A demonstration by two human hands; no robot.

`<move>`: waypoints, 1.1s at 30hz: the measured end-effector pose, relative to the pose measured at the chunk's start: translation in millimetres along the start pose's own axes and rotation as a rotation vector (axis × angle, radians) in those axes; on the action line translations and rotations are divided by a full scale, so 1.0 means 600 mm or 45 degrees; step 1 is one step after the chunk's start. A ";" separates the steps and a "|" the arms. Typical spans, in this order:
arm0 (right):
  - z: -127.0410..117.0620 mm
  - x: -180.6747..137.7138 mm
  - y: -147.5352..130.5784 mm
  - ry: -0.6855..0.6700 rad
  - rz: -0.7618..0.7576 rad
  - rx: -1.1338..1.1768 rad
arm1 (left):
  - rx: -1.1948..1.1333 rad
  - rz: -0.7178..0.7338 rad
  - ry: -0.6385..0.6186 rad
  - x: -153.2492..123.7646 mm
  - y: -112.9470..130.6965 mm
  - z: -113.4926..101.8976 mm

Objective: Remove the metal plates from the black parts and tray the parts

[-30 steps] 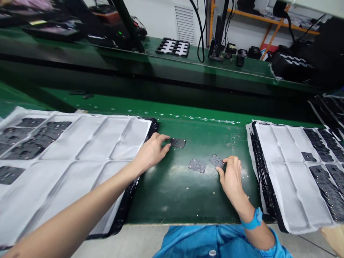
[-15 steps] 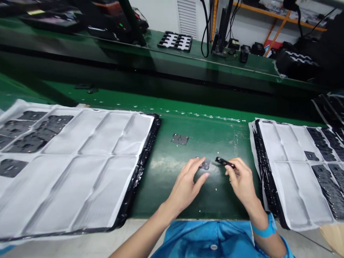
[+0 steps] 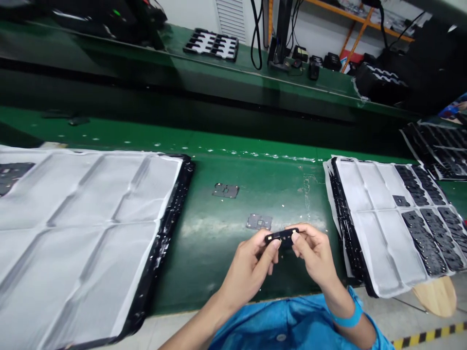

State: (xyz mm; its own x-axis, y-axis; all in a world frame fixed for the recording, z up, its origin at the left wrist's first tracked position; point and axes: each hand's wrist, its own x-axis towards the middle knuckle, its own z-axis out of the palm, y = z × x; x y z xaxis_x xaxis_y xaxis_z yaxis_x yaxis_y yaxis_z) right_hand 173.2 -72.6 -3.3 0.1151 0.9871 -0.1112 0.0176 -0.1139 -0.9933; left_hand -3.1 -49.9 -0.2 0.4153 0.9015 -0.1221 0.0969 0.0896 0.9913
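Observation:
Between my two hands is a small black plastic part (image 3: 281, 235), long and narrow as seen from its edge, with small gold-coloured spots. My left hand (image 3: 251, 260) pinches its left end between thumb and fingers. At the other end, my right hand (image 3: 314, 250) grips it the same way, thumb on the near side. A flat dark plate with cutouts (image 3: 259, 221) lies on the green table (image 3: 204, 253) just beyond my left fingers. Farther off, a second flat dark plate (image 3: 225, 190) rests on the same surface.
To the left lies a large white-lined compartment tray (image 3: 98, 226). On the right, a stack of trays (image 3: 377, 238) carries rows of dark parts in its top compartments. A raised green shelf (image 3: 153, 63) at the back holds a black-and-white tray (image 3: 211, 44) and a monitor stand (image 3: 280, 48).
My left hand has left the near plate on the table and taken the left end of the black part. My right hand has brought that part leftward and closer. The view has shifted right.

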 end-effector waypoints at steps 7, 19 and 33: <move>0.005 -0.007 0.010 -0.019 -0.015 0.019 | 0.240 0.106 0.093 -0.005 -0.005 0.003; 0.016 -0.002 0.022 0.067 -0.097 -0.044 | 0.360 0.188 0.101 -0.005 -0.007 0.012; 0.017 0.000 0.019 0.039 -0.123 -0.099 | 0.323 0.101 0.136 -0.001 -0.016 0.006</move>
State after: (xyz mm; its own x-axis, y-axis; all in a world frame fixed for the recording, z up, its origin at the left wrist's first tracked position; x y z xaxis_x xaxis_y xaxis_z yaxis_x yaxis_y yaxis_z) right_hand 163.6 -72.5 -15.2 0.1391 0.9902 -0.0126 0.1073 -0.0277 -0.9938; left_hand -1.1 -52.5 -9.9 0.3344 0.9421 -0.0253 0.2966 -0.0798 0.9517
